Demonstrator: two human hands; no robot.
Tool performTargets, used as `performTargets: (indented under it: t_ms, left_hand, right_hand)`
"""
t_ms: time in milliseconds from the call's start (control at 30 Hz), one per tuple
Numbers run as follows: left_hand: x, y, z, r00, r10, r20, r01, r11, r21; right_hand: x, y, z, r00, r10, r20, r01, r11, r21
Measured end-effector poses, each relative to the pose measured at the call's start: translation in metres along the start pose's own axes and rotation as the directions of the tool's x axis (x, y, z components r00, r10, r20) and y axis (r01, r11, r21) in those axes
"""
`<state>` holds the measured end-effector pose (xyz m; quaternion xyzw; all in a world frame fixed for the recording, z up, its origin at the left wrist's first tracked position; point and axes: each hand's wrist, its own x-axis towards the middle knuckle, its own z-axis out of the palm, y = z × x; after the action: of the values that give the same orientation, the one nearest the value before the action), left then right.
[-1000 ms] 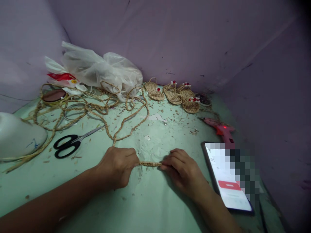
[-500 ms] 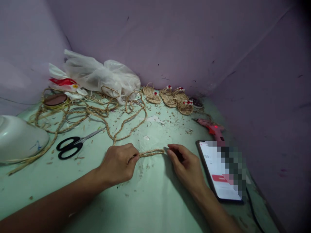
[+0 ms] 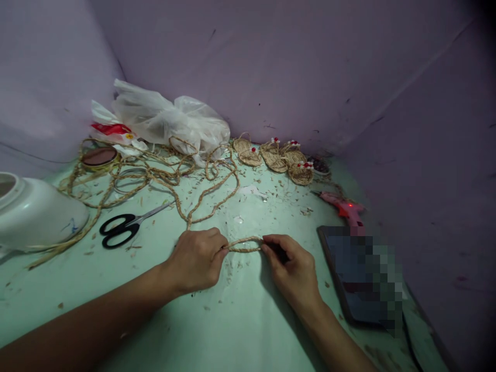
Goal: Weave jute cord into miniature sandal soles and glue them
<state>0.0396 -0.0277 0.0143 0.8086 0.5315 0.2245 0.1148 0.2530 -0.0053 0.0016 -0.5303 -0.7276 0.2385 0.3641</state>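
My left hand [image 3: 199, 261] is closed, pinching a braided straw-coloured rope [image 3: 245, 250] between thumb and fingers. Between my hands the rope forms a narrow doubled loop. My right hand [image 3: 292, 261] pinches the loop's bent end between thumb and fingertips. From behind my left hand the rope runs back and spreads in loose tangled coils on the green tabletop. Black-handled scissors [image 3: 120, 230] lie partly open to the left of my left hand. To the right of my right hand lies a phone [image 3: 349, 274], its screen dark and partly pixelated.
A white plastic jar [image 3: 42, 214] lies on its side at the left. Clear plastic bags [image 3: 170, 116] sit against the purple wall. Several small woven slippers with red and white beads [image 3: 273, 156] stand at the back. A pink glue gun [image 3: 343, 204] with a lit red light lies right.
My right hand has closed on the loop's end, and the loop has opened a little wider. The phone screen has gone dark. The whole view has shifted slightly.
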Motion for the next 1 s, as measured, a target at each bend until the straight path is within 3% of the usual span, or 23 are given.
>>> performTargets:
  t_ms: [167,367,567,700,867,933,1000]
  left_hand:
    - [0.0,0.0,0.001,1.0,-0.016,-0.002,0.016,1.0,-0.002]
    - [0.004,0.003,-0.002,0.991,-0.086,0.105,0.083,0.996,0.036]
    - [0.003,0.004,-0.004,0.981,-0.122,0.15,0.117,0.992,0.04]
    - [0.004,0.005,-0.005,0.976,-0.13,0.173,0.126,0.991,0.035]
    - [0.003,0.009,-0.006,0.977,-0.117,0.181,0.106,0.992,0.07]
    - [0.003,0.009,-0.006,0.975,-0.119,0.185,0.105,0.991,0.082]
    - [0.003,0.008,-0.007,0.974,-0.137,0.182,0.121,0.988,0.099]
  right_hand:
    - [-0.001,0.001,0.001,1.0,0.023,-0.01,-0.023,1.0,0.015]
    - [-0.003,0.0,0.001,0.999,0.049,-0.014,-0.048,0.997,0.061]
    - [-0.001,0.003,-0.001,0.974,0.182,-0.137,-0.167,0.979,0.117]
    - [-0.001,-0.001,-0.01,0.957,0.247,-0.152,-0.225,0.963,0.148]
    - [0.001,-0.002,-0.03,0.893,0.412,-0.178,-0.401,0.911,0.096]
    - [0.009,0.001,-0.036,0.894,0.409,-0.182,-0.41,0.911,0.035]
    - [0.022,-0.001,-0.042,0.933,0.3,-0.197,-0.297,0.954,0.046]
